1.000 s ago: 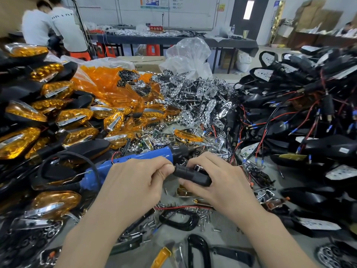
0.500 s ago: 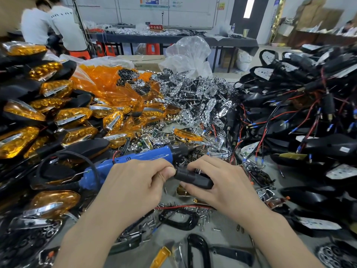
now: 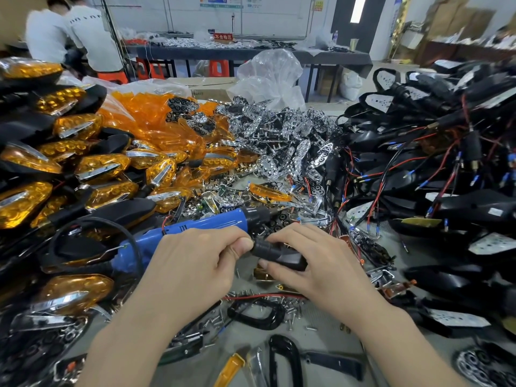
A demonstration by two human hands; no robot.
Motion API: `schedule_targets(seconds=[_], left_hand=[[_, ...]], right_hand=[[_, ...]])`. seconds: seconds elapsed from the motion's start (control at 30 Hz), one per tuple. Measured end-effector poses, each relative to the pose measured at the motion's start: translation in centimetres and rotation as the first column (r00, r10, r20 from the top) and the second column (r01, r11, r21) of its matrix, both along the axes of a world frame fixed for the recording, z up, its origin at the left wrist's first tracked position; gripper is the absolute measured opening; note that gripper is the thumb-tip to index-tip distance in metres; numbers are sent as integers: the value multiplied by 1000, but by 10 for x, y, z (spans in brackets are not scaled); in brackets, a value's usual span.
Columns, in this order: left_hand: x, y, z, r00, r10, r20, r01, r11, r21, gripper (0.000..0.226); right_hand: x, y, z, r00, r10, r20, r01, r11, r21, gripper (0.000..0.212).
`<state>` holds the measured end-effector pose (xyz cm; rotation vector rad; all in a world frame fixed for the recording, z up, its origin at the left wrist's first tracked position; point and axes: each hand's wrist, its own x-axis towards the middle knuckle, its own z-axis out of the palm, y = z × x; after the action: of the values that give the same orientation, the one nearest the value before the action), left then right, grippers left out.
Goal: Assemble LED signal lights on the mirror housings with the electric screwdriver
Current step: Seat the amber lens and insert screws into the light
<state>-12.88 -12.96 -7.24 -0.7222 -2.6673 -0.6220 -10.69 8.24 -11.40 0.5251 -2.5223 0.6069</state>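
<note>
Mirror housing [image 3: 279, 254] held in both hands, no driving yet.
Right hand [image 3: 315, 263] curls round its body and left hand [image 3: 192, 263] pinches its round end. Electric screwdriver [image 3: 195, 227] lies just beyond the left knuckles. Risk: the housing may twist in so light a pinch and mis-seat the light.

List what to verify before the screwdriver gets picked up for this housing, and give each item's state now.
1. Black housing held firmly: ok. The left hand pinches its stem end and the right hand grips the body.
2. Blue screwdriver within reach: ok. It lies just behind the left hand.
3. Screwdriver cord free of snags: cannot tell. It loops off to the left.
4. Screws available: ok. They lie loose just below the hands.
5. Parts seated inside the housing: cannot tell. The hands cover it.
</note>
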Motion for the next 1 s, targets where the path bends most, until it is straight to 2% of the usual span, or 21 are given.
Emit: schedule_targets(seconds=[0.2,0.43,0.6,0.77,1.0], left_hand=[[2,1,0,999,-17,-50,17,1000,10,34],[2,3,1,991,-36,-128,39,999,21,37],[4,6,2,980,-57,-188,63,998,27,36],[2,8,0,963,-21,-269,32,999,35,39],[0,10,-1,949,-16,-315,30,999,40,41]], right_hand=[[2,1,1,999,-28,25,28,1000,14,31],[1,2,3,999,-7,43,9,999,-48,32],[3,1,4,995,1,96,0,1000,-10,40],[6,3,5,970,-1,242,-3,1000,15,61],[7,6,2,948,89,305,-39,985,-166,55]])
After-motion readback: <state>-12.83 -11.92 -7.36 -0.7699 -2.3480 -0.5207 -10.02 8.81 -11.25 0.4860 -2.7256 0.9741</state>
